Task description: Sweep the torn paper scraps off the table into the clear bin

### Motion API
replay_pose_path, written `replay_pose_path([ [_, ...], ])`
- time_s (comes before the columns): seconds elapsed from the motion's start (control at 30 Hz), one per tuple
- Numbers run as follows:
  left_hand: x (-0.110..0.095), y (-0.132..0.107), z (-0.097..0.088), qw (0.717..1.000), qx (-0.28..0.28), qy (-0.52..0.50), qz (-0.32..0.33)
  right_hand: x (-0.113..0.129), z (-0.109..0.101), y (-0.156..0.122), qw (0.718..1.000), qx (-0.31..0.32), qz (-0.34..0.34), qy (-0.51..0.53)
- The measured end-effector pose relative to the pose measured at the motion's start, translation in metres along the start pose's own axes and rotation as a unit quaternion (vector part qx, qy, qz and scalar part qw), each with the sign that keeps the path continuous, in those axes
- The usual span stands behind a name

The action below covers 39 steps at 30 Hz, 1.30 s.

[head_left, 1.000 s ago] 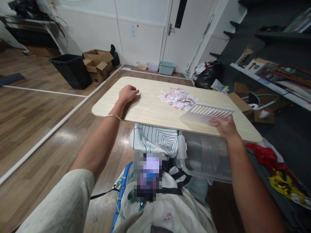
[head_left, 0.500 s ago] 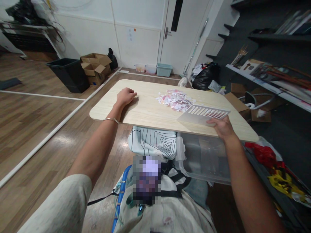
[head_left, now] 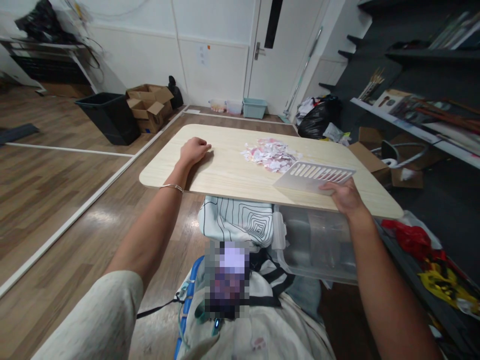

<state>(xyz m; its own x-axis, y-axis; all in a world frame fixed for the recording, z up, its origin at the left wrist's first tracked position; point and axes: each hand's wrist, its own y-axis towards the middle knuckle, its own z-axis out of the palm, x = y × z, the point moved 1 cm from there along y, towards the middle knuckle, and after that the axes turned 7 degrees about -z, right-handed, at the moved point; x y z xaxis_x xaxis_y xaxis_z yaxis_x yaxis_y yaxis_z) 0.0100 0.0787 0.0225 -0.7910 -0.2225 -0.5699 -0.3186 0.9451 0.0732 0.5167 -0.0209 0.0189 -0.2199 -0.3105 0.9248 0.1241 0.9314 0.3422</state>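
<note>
My left hand (head_left: 194,150) rests on the pale wooden table (head_left: 225,175), fingers curled into a loose fist with nothing seen in it. My right hand (head_left: 344,196) grips the near edge of a white slotted plastic panel (head_left: 313,176), which lies tilted on the table. The panel's far edge touches a heap of torn pink and white paper scraps (head_left: 270,154) in the middle of the table. A clear plastic bin (head_left: 315,245) sits below the table's near edge, under my right hand.
A patterned white cloth (head_left: 236,220) lies beneath the table. A black bin (head_left: 108,116) and cardboard boxes (head_left: 150,106) stand on the floor at back left. Black rubbish bags (head_left: 318,117) and cluttered shelves (head_left: 423,120) fill the right side. A white door (head_left: 277,55) is behind.
Only the view has shifted slightly. Both hands, the panel and the scraps keep their places.
</note>
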Motion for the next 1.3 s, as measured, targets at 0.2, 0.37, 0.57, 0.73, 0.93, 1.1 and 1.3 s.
replay_pose_path([
  [0.2,-0.001,-0.004,-0.002,1.0,0.008,0.026,-0.002,-0.003,0.006,0.002,0.998,-0.059,0.004,0.016],
  [0.37,-0.003,-0.005,-0.001,1.0,0.0,0.028,0.008,0.002,0.008,0.0,0.997,-0.067,0.025,0.041],
  [0.57,0.001,-0.004,-0.001,1.0,-0.002,0.015,0.007,0.007,0.011,0.0,0.996,-0.061,0.041,0.048],
  [0.73,-0.001,-0.004,-0.001,1.0,-0.002,0.017,0.01,0.007,0.012,-0.004,0.995,-0.076,0.05,0.045],
  [0.93,0.0,-0.004,-0.003,1.0,0.003,0.02,0.009,0.002,0.008,-0.005,0.997,-0.053,0.036,0.051],
  [1.1,0.0,-0.003,-0.002,1.0,-0.002,0.02,0.011,-0.002,0.005,-0.003,0.998,-0.039,0.024,0.043],
  [1.3,0.001,-0.003,-0.001,1.0,-0.003,0.025,0.012,-0.008,0.002,0.003,0.999,-0.016,0.016,0.034],
])
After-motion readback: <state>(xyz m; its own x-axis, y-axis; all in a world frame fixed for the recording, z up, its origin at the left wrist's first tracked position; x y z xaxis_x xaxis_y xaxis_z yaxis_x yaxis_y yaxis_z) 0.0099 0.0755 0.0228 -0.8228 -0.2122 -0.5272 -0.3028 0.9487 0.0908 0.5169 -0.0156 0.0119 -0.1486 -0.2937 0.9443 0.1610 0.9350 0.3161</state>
